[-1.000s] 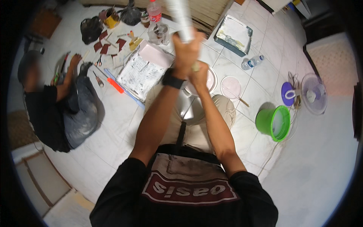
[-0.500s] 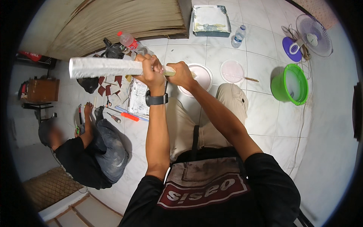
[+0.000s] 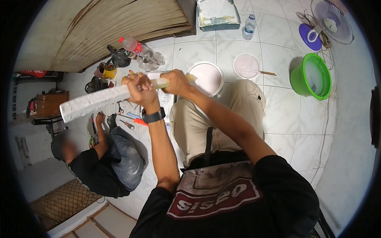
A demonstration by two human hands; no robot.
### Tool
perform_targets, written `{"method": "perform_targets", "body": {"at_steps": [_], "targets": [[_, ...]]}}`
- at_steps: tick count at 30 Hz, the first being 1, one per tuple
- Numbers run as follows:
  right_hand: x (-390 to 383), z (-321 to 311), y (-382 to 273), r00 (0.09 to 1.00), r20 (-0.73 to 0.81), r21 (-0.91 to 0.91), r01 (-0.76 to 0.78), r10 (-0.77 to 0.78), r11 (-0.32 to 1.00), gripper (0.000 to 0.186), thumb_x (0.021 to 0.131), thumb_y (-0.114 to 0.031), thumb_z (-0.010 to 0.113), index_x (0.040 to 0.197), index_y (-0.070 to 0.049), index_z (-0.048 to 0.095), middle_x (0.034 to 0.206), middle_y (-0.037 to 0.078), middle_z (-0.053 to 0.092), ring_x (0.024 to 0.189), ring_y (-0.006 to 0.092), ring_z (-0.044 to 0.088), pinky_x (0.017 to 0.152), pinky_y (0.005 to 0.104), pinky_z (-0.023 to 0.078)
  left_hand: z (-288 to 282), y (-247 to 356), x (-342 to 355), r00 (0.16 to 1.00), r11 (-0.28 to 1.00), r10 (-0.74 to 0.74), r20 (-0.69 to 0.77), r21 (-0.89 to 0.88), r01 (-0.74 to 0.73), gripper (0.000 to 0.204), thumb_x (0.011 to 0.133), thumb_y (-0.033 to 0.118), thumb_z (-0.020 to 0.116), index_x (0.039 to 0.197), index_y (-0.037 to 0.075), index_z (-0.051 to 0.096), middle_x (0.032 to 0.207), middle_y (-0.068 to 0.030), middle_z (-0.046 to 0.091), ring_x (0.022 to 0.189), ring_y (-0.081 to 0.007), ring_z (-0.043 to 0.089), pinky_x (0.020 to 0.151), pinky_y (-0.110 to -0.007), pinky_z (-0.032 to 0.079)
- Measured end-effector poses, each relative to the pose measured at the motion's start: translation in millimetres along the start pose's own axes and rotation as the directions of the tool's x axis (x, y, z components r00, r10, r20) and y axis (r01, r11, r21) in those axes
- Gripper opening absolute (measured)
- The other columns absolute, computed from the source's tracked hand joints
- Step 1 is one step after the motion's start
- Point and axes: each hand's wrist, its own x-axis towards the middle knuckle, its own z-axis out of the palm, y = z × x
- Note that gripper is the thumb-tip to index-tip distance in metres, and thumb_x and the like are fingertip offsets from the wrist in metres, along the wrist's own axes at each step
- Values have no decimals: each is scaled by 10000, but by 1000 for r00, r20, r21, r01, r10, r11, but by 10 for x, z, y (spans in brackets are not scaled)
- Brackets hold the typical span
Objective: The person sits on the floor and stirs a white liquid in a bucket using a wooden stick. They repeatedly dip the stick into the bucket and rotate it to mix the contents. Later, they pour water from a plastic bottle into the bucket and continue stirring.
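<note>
The left hand (image 3: 139, 89) is wrapped firmly around a long white bar (image 3: 93, 101), and the right hand (image 3: 176, 82), at 3 o'clock from it, is curled around a pale yellow handle (image 3: 160, 83); whether this handle is one piece with the bar, I cannot tell. The bar goes out from the left grip toward 8 o'clock, its long axis running roughly from 8 to 2, so the left hand is the nearer one to its free end. A pale tip (image 3: 192, 77), similar to brush hair, comes out at 3 o'clock of the right hand and in this view crosses the edge of a round tub (image 3: 223, 75) with pinkish paint. Concerning labels, the big bottle (image 3: 137, 47) at 12 o'clock from the left hand wears a red one with light marks, and the small bottle (image 3: 249, 27) at about 2 o'clock from the right hand has a blue one. At 5 o'clock, the shirt (image 3: 214, 196) shows large white letters, upside down, on a dark red panel
</note>
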Motion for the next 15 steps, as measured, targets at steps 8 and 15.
{"method": "perform_targets", "body": {"at_steps": [8, 15], "targets": [[-37, -744, 68, 980, -129, -6, -154, 152, 988, 126, 736, -161, 736, 739, -41, 698, 677, 222, 645, 642, 415, 658, 580, 425, 515, 909, -101, -111, 958, 985, -144, 247, -63, 164, 276, 831, -34, 571, 671, 101, 390, 527, -9, 430, 380, -86, 361, 364, -256, 311], [-337, -667, -166, 888, -290, 227, -299, 357, 927, 231, 851, -140, 701, 709, 34, 648, 567, 179, 581, 519, 206, 558, 553, 395, 460, 861, 132, -82, 750, 970, -239, 617, 186, 156, 249, 1007, 196, 627, 834, 29, 565, 681, -104, 625, 553, -150, 596, 555, -297, 499]]}}
